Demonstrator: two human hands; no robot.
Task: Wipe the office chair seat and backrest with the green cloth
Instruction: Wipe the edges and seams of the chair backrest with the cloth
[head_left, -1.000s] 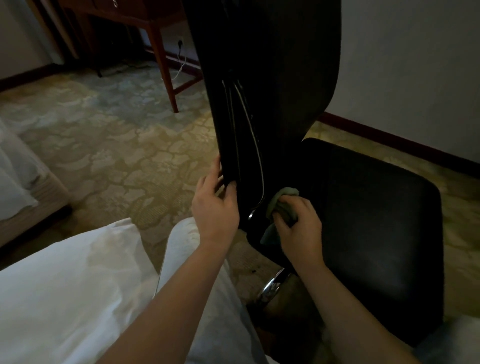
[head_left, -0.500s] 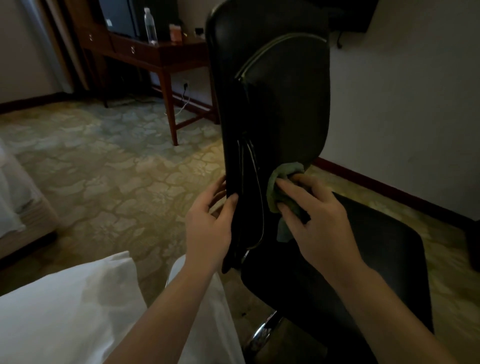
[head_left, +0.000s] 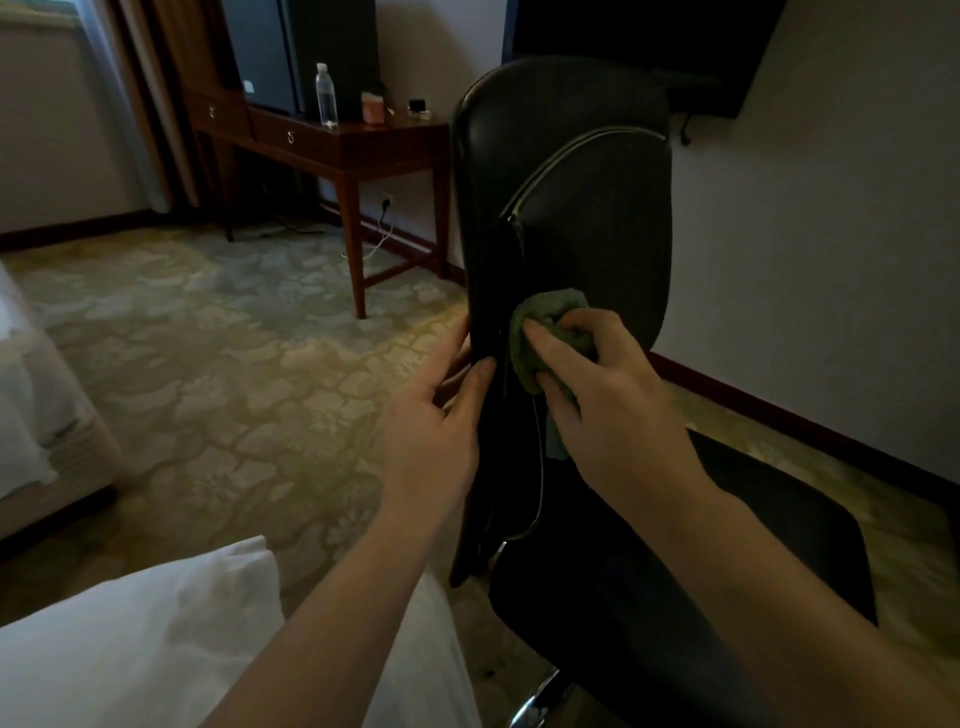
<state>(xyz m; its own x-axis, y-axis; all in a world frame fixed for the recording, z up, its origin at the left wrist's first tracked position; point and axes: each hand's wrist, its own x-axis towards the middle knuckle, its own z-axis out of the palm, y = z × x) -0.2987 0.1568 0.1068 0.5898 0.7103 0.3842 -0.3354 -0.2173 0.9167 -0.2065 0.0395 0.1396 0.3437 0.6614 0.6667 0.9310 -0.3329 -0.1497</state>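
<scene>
Patterned carpet (head_left: 208, 364) bears office chair (head_left: 597, 208), wooden desk (head_left: 363, 150); desk holds bottle (head_left: 325, 96), pink box (head_left: 373, 108)

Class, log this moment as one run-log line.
phase: backrest wipe | right hand: holds green cloth against backrest | left hand: grips backrest edge

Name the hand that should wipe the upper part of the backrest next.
Right. The right hand grips the green cloth, pressed against the backrest partway up, with the upper part just above it. The left hand holds no cloth; it pinches the backrest's side edge, probably steadying it.
</scene>
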